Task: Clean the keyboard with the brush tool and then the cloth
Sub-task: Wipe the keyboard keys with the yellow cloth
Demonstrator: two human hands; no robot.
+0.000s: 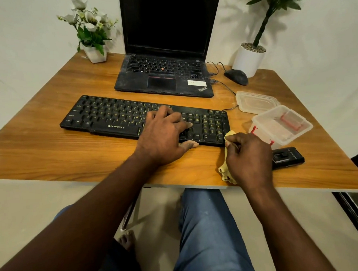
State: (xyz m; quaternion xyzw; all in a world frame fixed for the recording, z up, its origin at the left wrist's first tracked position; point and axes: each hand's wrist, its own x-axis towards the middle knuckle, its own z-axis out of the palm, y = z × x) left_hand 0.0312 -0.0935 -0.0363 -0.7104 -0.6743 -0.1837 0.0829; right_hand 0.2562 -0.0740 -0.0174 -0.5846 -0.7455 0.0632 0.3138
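A black keyboard with yellow lettering lies across the middle of the wooden table. My left hand rests flat on its right half, fingers spread over the keys and thumb along the front edge. My right hand grips a yellow cloth at the keyboard's near right corner; a fold of cloth touches that corner and the rest hangs below my palm. A black brush tool lies on the table just right of my right hand.
A dusty black laptop stands open behind the keyboard. To the right are a clear plastic box, its lid, a black mouse and a white plant pot. A flower pot sits far left.
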